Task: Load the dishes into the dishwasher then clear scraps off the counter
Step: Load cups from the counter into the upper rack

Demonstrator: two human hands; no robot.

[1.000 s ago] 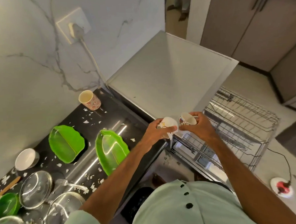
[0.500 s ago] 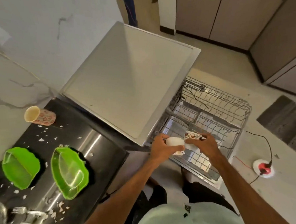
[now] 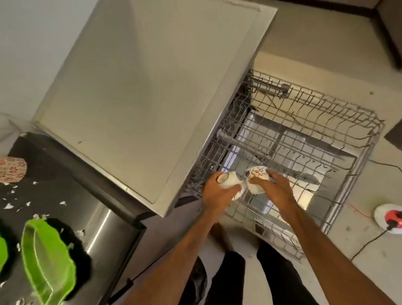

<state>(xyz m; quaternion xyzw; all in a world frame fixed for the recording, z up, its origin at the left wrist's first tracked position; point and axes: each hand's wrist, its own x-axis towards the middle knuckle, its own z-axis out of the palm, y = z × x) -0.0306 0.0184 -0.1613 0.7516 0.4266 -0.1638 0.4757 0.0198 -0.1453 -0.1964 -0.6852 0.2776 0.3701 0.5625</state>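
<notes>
- Holding one cup each, your hands are side by side: your left hand (image 3: 217, 195) grips a white cup (image 3: 229, 183), and your right hand (image 3: 276, 192) grips a patterned cup (image 3: 257, 175).
- Both cups are over the near-left part of the pulled-out dishwasher rack (image 3: 369, 148).
- Far to the left of your hands, the dark counter (image 3: 57, 183) carries a green plate (image 3: 47, 260), white scraps (image 3: 9, 205) and a flowered tumbler (image 3: 5, 168).

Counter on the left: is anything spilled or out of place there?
Yes: small white scraps lie scattered over the dark counter, up to the green plate. They look like loose litter, not something set there on purpose.
</notes>
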